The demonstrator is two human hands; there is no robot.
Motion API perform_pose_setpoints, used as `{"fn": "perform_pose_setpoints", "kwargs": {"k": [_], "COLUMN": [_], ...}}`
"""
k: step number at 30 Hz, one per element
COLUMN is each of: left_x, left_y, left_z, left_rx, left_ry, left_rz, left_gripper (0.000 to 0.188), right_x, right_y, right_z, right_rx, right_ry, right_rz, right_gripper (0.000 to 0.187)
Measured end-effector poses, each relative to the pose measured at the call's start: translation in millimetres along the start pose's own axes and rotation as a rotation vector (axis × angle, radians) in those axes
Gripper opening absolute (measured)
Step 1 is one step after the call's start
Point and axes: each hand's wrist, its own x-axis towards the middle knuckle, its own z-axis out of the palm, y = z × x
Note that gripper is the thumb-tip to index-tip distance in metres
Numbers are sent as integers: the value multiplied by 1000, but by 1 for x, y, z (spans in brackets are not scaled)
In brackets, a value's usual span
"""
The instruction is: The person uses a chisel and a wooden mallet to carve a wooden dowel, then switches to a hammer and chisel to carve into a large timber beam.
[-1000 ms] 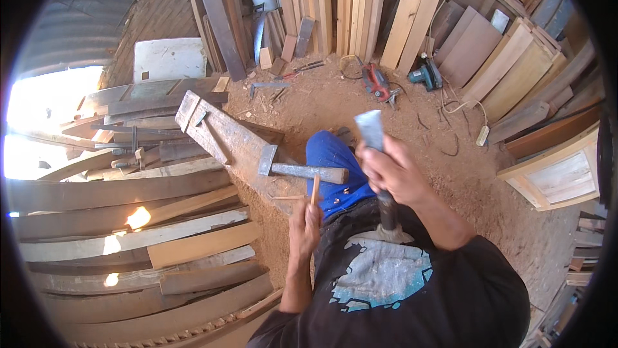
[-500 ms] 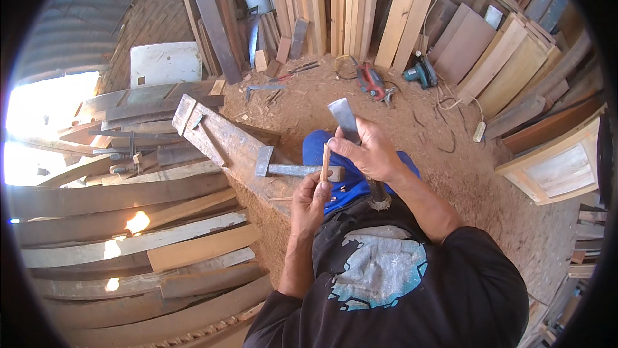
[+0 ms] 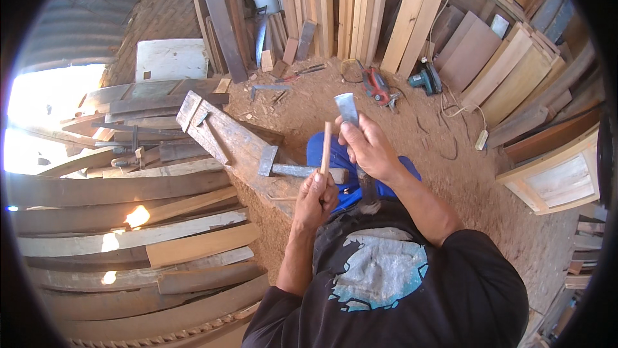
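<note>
Chisel rests in your right hand, fingers clasped around it just behind the blade, its handle running back toward your waist, probably for close control. Your left hand pinches the lower part of a wooden stick, leaving its upper end bare near the blade. Your forearms angle inward, hands raised above your lap. The hammer lies toward the plank bench's near end, handle toward you, seemingly for easy reach.
</note>
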Motion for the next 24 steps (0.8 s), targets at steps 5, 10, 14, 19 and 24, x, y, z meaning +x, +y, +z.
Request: {"fn": "perform_pose_setpoints", "kwargs": {"k": [5,10,14,19,24], "left_x": [26,36,19,-22,-64], "left_y": [7,25,50,26,-16], "left_z": [-4,-7,11,7,-29], "left_rx": [-119,171,904,810,554], "left_ry": [175,394,320,333,360], "left_rz": [87,186,389,316,154], "left_gripper": [37,35,38,39,38], "right_x": [-20,-53,-70,-80,-85], "right_y": [12,-13,-13,-28,-57], "right_z": [23,67,69,61,26], "right_rx": [671,849,888,848,748], "right_ry": [29,-249,-291,-260,-73], "right_rz": [238,572,525,454,262], "right_gripper": [22,14,16,18,19]}}
